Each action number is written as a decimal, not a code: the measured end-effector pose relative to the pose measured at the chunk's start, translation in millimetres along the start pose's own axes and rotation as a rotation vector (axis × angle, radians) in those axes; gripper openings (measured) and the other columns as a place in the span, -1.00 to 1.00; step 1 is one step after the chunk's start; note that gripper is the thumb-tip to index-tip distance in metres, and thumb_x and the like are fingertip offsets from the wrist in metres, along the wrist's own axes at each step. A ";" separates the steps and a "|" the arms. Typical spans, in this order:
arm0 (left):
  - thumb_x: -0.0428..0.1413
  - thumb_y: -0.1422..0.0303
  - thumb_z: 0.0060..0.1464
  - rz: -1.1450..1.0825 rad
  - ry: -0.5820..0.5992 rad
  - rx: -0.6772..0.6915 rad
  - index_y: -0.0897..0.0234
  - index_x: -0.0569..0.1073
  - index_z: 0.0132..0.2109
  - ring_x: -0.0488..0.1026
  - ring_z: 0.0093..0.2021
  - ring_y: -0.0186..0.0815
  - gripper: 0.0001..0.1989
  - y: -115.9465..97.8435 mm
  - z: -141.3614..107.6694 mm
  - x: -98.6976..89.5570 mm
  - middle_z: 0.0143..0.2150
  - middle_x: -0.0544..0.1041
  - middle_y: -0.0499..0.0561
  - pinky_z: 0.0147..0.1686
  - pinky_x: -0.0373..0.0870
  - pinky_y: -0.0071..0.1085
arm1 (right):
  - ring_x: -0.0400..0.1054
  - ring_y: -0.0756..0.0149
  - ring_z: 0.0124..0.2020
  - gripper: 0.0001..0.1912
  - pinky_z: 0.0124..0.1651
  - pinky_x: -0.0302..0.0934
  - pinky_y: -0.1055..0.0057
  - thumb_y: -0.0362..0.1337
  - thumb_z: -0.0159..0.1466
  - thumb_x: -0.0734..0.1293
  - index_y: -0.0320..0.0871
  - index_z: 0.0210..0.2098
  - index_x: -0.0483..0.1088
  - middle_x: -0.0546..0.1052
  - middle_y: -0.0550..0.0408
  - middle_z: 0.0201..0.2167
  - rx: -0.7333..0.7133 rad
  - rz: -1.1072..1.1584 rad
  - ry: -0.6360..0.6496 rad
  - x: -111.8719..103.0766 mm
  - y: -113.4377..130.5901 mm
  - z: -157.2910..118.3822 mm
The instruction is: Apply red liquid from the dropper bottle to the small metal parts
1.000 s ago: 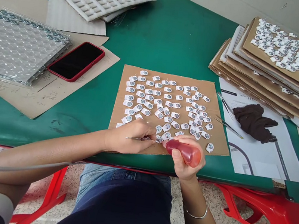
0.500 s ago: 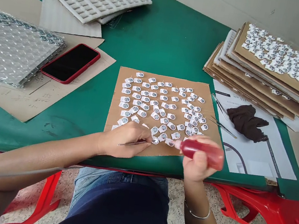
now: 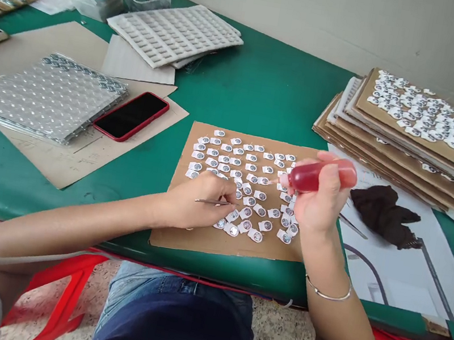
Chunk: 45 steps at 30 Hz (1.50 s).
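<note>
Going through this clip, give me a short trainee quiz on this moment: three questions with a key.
1. What does the left hand hold? A) tweezers B) a paintbrush C) a pen
2. True or false: the right hand grips a red plastic bottle.
3. Fill the gap: the red-cased phone lies on a sheet of ____.

Key: 1 A; 2 true; 3 cardboard.
</note>
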<state>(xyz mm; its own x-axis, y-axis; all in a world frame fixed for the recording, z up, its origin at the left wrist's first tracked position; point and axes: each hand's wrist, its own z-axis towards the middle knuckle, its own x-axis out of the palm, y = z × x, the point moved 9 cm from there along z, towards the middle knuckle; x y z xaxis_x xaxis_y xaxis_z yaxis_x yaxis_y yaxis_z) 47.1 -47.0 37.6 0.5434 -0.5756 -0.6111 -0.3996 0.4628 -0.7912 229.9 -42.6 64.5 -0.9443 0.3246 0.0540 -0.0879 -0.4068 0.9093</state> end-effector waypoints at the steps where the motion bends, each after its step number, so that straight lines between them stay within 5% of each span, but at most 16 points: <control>1: 0.09 0.47 0.00 -0.011 0.022 -0.019 0.34 0.48 -0.38 0.29 -0.59 -0.51 -0.93 2.7 0.2 0.9 -0.57 0.44 -0.10 -0.61 0.16 -0.59 | 0.34 0.39 -0.67 -0.72 -0.76 0.03 0.44 0.04 0.24 0.16 0.03 -0.19 0.17 0.39 0.20 -0.49 0.011 -0.010 -0.004 -0.2 -5.3 -3.1; 6: 0.09 0.41 0.02 -0.114 0.139 -0.174 0.35 0.48 -0.35 0.39 -0.51 -0.46 -0.90 24.8 -6.1 12.8 -0.48 0.51 -0.05 -0.57 0.26 -0.58 | 0.34 0.33 -0.69 -0.74 -0.78 0.05 0.38 0.01 0.22 0.20 0.00 -0.23 0.21 0.40 0.19 -0.54 0.094 0.076 -0.066 -10.1 -23.3 -8.0; 10: 0.08 0.45 0.00 -0.074 0.184 -0.164 0.34 0.48 -0.35 0.43 -0.45 -0.44 -0.91 28.3 -8.7 21.5 -0.42 0.54 -0.03 -0.49 0.31 -0.56 | 0.31 0.33 -0.70 -0.73 -0.77 0.08 0.34 0.01 0.21 0.23 -0.01 -0.24 0.21 0.41 0.17 -0.53 0.128 0.055 -0.085 -12.8 -27.5 -5.3; 26: 0.05 0.50 0.02 -0.003 0.073 -0.028 0.35 0.45 -0.40 0.22 -0.63 -0.55 -0.90 26.7 -2.7 13.0 -0.61 0.39 -0.14 -0.62 0.10 -0.60 | 0.33 0.39 -0.68 -0.77 -0.73 0.10 0.40 -0.03 0.23 0.19 0.00 -0.20 0.22 0.41 0.19 -0.50 0.101 0.051 -0.046 -6.5 -24.4 -14.4; 45: 0.03 0.50 0.03 -0.034 0.102 -0.031 0.34 0.49 -0.35 0.34 -0.54 -0.50 -0.87 27.2 -7.3 24.6 -0.52 0.47 -0.10 -0.55 0.19 -0.57 | 0.28 0.41 -0.71 -0.78 -0.73 0.10 0.41 -0.08 0.17 0.24 -0.02 -0.23 0.26 0.41 0.22 -0.54 0.141 0.141 -0.096 -2.6 -19.1 -18.6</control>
<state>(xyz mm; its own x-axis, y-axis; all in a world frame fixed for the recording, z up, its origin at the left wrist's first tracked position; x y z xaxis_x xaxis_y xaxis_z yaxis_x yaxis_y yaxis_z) 44.2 -53.5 0.9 0.4800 -0.6569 -0.5815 -0.4054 0.4218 -0.8110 228.1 -51.6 39.3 -0.9091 0.3554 0.2172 0.0943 -0.3322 0.9385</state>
